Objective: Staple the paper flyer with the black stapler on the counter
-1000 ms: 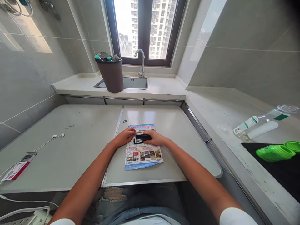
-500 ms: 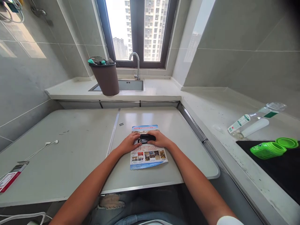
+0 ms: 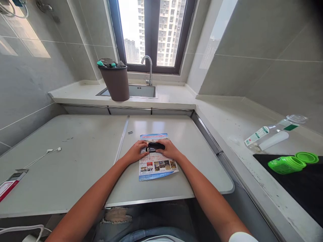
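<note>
"What am I looking at on your feed?"

"Two bare hands meeting over the desk (image 3: 83, 158), and between them a black stapler (image 3: 156, 146), lying sideways above the printed paper (image 3: 158, 170). I've got the left hand (image 3: 137, 152) at the stapler's left end, its grip pinching that end between thumb and fingers."

"And the other side?"

"My right hand (image 3: 168, 150) is wrapped round the right end, grip closed on it, thumb low and fingers over the top. Both forearms come in from the near edge."

"Anything else on the desk?"

"Two small metal strips (image 3: 130, 132), just beyond the paper and off to its left. Further left I see white earphones (image 3: 54, 150) on a thin cord, and a red and white packet (image 3: 11, 186) near the desk's left edge."

"Up top?"

"A brown bin (image 3: 116, 84) stands at the left part of the sink (image 3: 143, 91), with the tap (image 3: 150, 69) behind, under the window. Over on the right worktop (image 3: 227, 114), a clear bottle (image 3: 274, 133) lies on its side, and nearer us a green tub (image 3: 287, 164) lies on a black mat (image 3: 302, 188), its lid (image 3: 307, 157) flipped open."
</note>
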